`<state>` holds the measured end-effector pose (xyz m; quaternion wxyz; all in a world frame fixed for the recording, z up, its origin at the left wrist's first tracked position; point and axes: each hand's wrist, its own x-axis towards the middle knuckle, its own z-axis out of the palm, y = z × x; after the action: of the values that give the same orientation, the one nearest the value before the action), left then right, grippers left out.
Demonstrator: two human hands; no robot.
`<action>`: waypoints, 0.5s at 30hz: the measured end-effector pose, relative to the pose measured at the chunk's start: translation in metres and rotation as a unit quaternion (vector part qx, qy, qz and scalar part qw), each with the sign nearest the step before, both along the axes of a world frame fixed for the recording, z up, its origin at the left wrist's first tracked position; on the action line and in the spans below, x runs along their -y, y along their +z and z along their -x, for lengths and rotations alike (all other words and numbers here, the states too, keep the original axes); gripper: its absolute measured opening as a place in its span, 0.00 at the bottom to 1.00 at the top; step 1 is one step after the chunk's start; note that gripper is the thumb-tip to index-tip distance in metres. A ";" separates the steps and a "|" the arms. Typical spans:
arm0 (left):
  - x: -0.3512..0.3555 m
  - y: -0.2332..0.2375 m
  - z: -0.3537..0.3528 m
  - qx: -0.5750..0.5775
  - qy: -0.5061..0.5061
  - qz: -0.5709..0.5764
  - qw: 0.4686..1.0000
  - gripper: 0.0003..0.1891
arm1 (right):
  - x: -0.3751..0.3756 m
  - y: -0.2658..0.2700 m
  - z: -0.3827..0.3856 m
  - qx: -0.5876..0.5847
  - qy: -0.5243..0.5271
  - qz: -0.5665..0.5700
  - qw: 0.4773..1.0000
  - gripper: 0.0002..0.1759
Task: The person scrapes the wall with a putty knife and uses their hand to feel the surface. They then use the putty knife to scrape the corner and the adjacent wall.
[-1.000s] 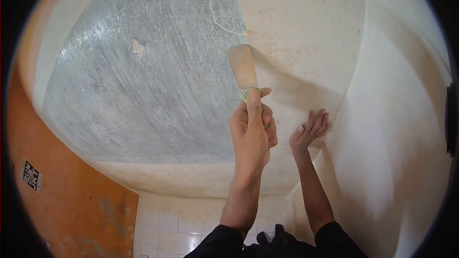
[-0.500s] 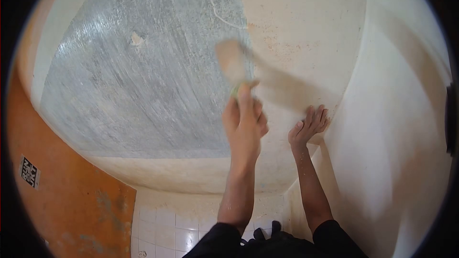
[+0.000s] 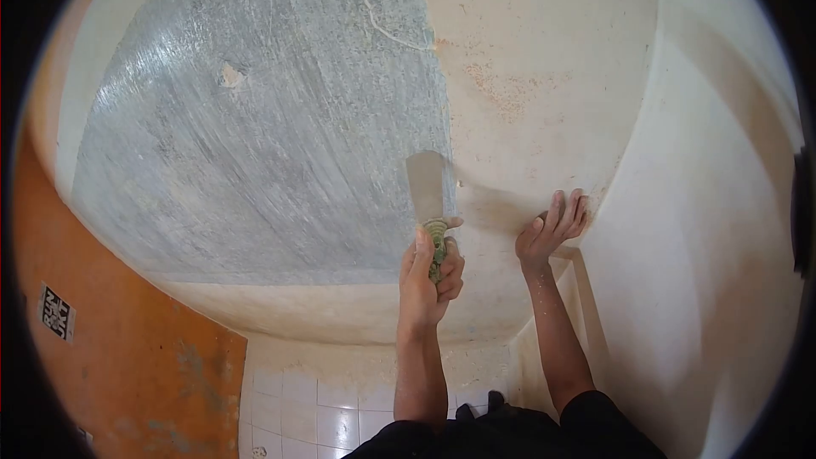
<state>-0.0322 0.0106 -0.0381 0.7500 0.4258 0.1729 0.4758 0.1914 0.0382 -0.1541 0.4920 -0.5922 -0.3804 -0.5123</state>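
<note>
My left hand [image 3: 432, 276] is wrapped round the green patterned handle of a scraper [image 3: 427, 187]. The scraper's broad blade points up and lies over the right edge of the grey patch [image 3: 280, 144] on the wall. Whether the blade touches the surface is hard to tell. To the right, my right hand [image 3: 554, 228] rests against the cream wall near the corner, fingers apart and holding nothing. White flecks dot its wrist.
Bare cream wall [image 3: 544, 34] with reddish specks lies right of the grey patch. A white wall [image 3: 680, 229] stands at the far right. At lower left are an orange surface [image 3: 127, 331] with a sticker [image 3: 56, 313] and white floor tiles [image 3: 293, 416].
My left hand has moved down with the scraper, whose blade now stands lower along the grey patch's edge. My right hand has stayed in nearly the same place.
</note>
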 end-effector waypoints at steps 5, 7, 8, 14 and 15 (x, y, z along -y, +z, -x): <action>0.002 0.007 -0.003 -0.002 -0.007 -0.013 1.000 0.35 | -0.001 -0.002 -0.002 0.006 0.001 -0.006 1.000 0.28; 0.000 0.009 -0.006 -0.001 -0.003 -0.013 1.000 0.36 | -0.002 -0.001 -0.002 0.006 -0.001 -0.007 1.000 0.28; -0.001 0.012 -0.008 -0.010 0.005 -0.020 1.000 0.36 | -0.002 -0.002 -0.002 0.005 -0.001 -0.004 1.000 0.28; 0.001 0.016 -0.018 -0.007 0.031 -0.005 0.999 0.34 | -0.006 -0.008 -0.004 -0.003 0.007 -0.023 1.000 0.29; 0.000 0.018 -0.021 0.000 0.037 -0.009 0.999 0.34 | -0.006 -0.009 -0.004 -0.002 0.007 -0.022 1.000 0.29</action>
<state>-0.0117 0.0103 -0.0205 0.7280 0.4257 0.1842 0.5048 0.1956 0.0437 -0.1628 0.5090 -0.5799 -0.3722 -0.5159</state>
